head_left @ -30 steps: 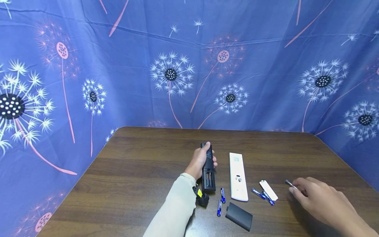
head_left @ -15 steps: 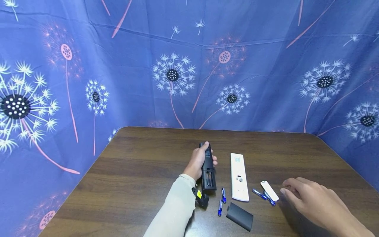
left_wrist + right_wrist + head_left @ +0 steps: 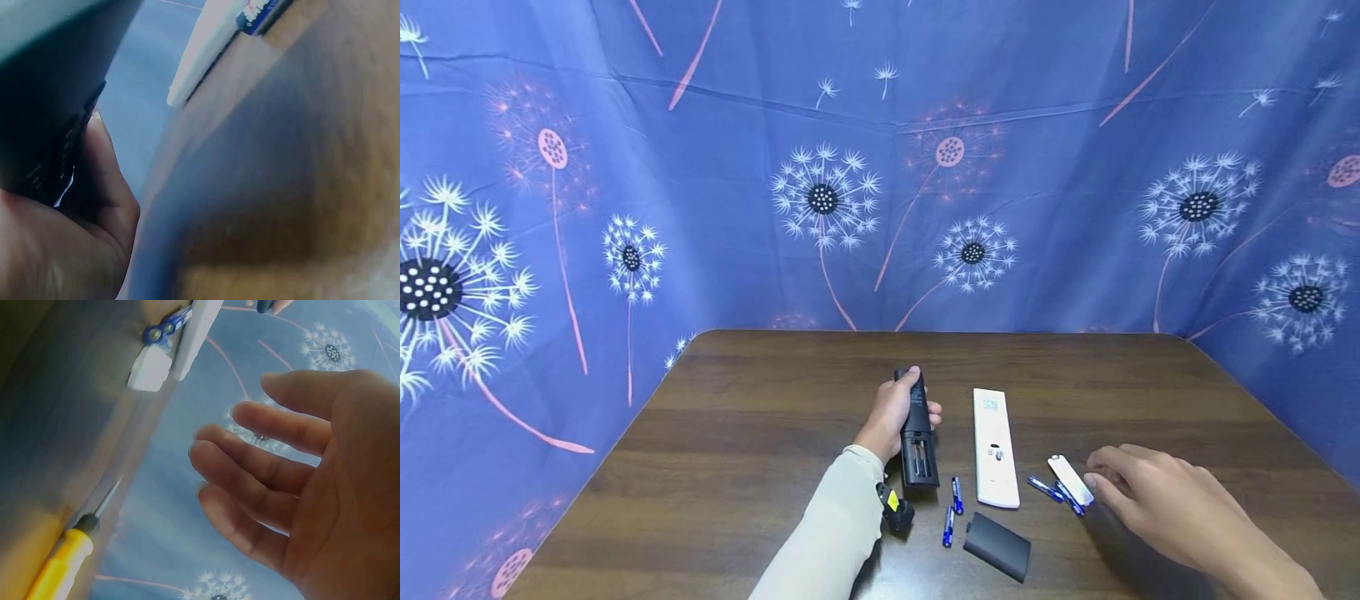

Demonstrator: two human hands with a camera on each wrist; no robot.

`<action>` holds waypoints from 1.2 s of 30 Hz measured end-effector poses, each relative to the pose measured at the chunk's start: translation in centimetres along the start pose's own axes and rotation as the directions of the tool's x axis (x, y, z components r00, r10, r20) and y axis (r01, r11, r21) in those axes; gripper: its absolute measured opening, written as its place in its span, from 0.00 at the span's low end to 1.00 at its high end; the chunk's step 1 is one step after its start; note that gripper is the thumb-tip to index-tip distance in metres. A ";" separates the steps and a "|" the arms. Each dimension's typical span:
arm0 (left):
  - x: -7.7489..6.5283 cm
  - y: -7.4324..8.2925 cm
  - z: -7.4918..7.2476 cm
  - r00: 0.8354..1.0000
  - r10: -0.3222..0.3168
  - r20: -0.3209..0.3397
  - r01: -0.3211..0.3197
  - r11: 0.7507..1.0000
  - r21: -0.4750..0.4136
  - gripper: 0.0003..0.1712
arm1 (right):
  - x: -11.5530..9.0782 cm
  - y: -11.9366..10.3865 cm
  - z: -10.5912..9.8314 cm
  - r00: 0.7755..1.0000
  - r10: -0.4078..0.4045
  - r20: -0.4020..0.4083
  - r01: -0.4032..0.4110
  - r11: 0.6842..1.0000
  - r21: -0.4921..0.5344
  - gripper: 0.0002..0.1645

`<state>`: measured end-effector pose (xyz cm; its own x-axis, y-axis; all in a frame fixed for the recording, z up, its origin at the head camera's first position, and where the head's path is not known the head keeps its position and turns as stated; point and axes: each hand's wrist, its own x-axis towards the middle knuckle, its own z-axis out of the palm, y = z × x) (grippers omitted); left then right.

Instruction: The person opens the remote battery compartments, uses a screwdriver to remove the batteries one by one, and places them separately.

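Note:
My left hand point(image 3: 887, 417) grips a black remote control point(image 3: 917, 421), back side up, its battery compartment uncovered near the lower end. Narrow light strips show inside; their kind is unclear. My right hand point(image 3: 1165, 496) hovers over the table with loosely bent fingers and holds nothing, as the right wrist view confirms. Close to its fingertips lie a small white battery cover point(image 3: 1070, 477) and blue batteries point(image 3: 1069, 498). A yellow-handled screwdriver point(image 3: 65, 562) lies on the table in the right wrist view; the right hand and arm hide it in the head view.
A white remote point(image 3: 996, 479) lies face down right of the black one. More blue batteries point(image 3: 957, 496) and a black battery cover point(image 3: 997, 547) lie nearer the front of the wooden table point(image 3: 737, 458). A patterned blue cloth point(image 3: 737, 208) hangs behind.
My right hand has moved left, toward the white cover. The metal shaft seen at its fingertips a second ago is out of sight in the head view. The left hand keeps its grip on the black remote control.

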<state>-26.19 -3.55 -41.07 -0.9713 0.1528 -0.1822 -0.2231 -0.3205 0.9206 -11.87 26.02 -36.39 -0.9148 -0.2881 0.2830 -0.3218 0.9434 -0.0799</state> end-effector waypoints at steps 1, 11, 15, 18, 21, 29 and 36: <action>-0.1 0.0 0.1 1.000 0.000 0.000 0.000 1.000 0.010 0.27 | 0.0 -0.2 -0.1 1.000 0.004 0.006 -0.004 1.000 0.002 0.03; -0.5 0.6 -1.0 0.994 0.063 -0.089 -0.047 0.985 0.165 0.25 | 2.9 -5.6 -0.4 0.992 -0.124 -0.021 0.125 0.991 0.057 0.03; -0.6 0.6 -0.8 0.991 0.098 -0.095 -0.075 0.973 0.220 0.25 | 3.7 -7.5 -0.2 0.988 -0.155 -0.009 0.155 0.984 0.084 0.06; -0.4 0.3 -0.5 0.986 0.131 -0.103 -0.102 0.963 0.249 0.26 | 4.0 -8.1 0.3 0.983 -0.181 -0.014 0.182 0.979 0.095 0.08; -0.3 0.1 -0.4 0.984 0.142 -0.104 -0.104 0.946 0.307 0.30 | 3.9 -8.4 0.9 0.977 -0.209 -0.038 0.212 0.972 0.104 0.07; -0.4 0.2 -0.7 0.987 0.125 -0.105 -0.042 0.816 0.576 0.28 | 3.6 -9.2 1.6 0.965 -0.263 0.001 0.259 0.950 0.173 0.08; 0.1 0.6 0.1 0.975 0.194 -0.106 -0.009 0.516 0.857 0.38 | 3.1 -9.2 1.7 0.962 -0.273 0.007 0.268 0.950 0.159 0.07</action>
<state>-26.38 -3.62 -40.52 -0.9993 -0.0127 -0.0354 -0.0354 0.6344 0.7722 -12.16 16.22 -36.38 -0.7940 -0.5358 0.2873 -0.5900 0.7929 -0.1519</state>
